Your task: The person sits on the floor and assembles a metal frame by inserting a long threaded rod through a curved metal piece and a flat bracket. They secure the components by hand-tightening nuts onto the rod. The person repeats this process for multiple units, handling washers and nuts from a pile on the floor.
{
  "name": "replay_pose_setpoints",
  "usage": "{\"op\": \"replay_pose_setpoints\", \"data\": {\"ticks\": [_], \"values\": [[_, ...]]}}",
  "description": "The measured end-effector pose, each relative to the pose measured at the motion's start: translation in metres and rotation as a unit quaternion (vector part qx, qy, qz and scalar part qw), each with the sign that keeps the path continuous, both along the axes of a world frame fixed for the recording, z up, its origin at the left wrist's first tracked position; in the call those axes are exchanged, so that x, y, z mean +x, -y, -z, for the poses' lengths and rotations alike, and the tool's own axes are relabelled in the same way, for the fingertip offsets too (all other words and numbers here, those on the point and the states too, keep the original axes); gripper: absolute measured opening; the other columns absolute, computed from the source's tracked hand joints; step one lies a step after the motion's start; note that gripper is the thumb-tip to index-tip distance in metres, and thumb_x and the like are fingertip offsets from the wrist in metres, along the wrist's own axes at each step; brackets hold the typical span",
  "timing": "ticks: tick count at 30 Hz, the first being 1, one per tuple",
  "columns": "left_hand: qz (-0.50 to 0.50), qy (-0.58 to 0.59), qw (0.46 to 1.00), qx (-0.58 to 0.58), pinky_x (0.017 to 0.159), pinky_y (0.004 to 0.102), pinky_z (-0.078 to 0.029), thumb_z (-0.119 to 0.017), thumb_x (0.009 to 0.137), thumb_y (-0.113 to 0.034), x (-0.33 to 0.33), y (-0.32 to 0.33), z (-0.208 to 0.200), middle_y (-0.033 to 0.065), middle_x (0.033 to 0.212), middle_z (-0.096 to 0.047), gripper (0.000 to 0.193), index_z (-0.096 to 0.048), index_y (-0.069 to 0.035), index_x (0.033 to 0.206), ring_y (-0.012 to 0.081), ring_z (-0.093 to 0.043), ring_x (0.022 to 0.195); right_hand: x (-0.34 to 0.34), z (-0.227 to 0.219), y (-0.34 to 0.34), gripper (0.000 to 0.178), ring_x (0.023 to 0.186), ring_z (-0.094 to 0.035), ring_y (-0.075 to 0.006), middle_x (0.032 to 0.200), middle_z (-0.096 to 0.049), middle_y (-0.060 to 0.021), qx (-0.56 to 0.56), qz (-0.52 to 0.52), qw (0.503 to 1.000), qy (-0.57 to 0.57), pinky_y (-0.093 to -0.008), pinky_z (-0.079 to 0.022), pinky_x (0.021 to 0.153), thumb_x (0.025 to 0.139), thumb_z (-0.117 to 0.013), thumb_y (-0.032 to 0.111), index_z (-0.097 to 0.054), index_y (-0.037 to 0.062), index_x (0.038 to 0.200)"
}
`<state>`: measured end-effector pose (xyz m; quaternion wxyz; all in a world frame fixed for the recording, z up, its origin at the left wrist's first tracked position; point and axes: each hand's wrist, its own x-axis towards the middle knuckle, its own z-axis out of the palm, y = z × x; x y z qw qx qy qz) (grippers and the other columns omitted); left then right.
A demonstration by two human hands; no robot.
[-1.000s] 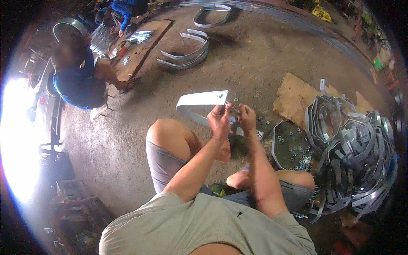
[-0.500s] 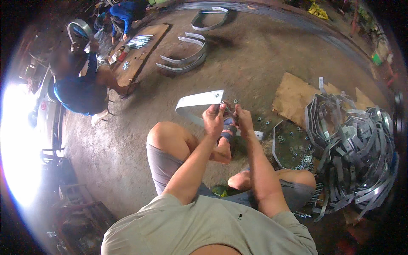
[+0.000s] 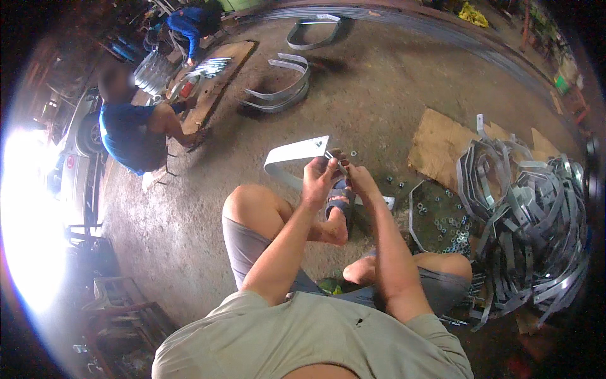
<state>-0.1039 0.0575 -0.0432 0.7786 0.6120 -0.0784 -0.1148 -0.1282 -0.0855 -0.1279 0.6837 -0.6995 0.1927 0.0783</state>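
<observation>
A wide curved metal strap (image 3: 293, 150) loops in front of me, its flat end with a hole pointing to the right. My left hand (image 3: 318, 177) is closed just below that end, thumb up, on a thin bolt (image 3: 329, 155) that sticks up by the strap. Close beside it, my right hand (image 3: 361, 179) is closed with its fingers pinched toward the same bolt; what lies between them is hidden. The strap's other end (image 3: 384, 202) shows past my right wrist, near my sandalled foot (image 3: 339, 205).
At right lie a tangled pile of bent metal straps (image 3: 524, 221), scattered nuts (image 3: 451, 230) and cardboard (image 3: 439, 142). Finished-looking strap loops (image 3: 284, 88) lie ahead. Two people in blue work at far left by a board (image 3: 237, 57) with bolts.
My hands stay together at the strap end, with small finger shifts. The person at left has lowered a raised arm and the metal loop there is no longer held up. My view has shifted slightly.
</observation>
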Motion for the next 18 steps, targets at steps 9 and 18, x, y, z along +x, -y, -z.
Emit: {"op": "replay_pose_setpoints", "data": {"ticks": [9, 18], "values": [[-0.175, 0.024, 0.973, 0.151, 0.069, 0.0302, -0.057, -0.073, 0.092, -0.019, 0.003, 0.021, 0.009, 0.0073, 0.082, -0.069, 0.025, -0.067, 0.005, 0.088, 0.0108, -0.062, 0.071, -0.017, 0.008, -0.023, 0.02, 0.067, -0.054, -0.0125, 0.076, -0.061, -0.0018, -0.191, 0.177, 0.914, 0.312, -0.0326, -0.044, 0.062, 0.093, -0.068, 0.023, -0.063, 0.0033, 0.093], [-0.015, 0.007, 1.0, 0.01, 0.08, 0.033, -0.058, -0.067, 0.096, -0.018, 0.014, -0.008, 0.008, 0.0102, 0.096, -0.073, 0.022, -0.067, 0.002, 0.106, 0.0184, -0.07, 0.086, -0.019, -0.026, 0.015, 0.027, 0.069, -0.052, -0.007, 0.073, -0.06, 0.003, 0.132, -0.077, 0.983, 0.099, -0.0255, -0.041, 0.062, 0.095, -0.067, 0.031, -0.069, 0.0034, 0.092]]}}
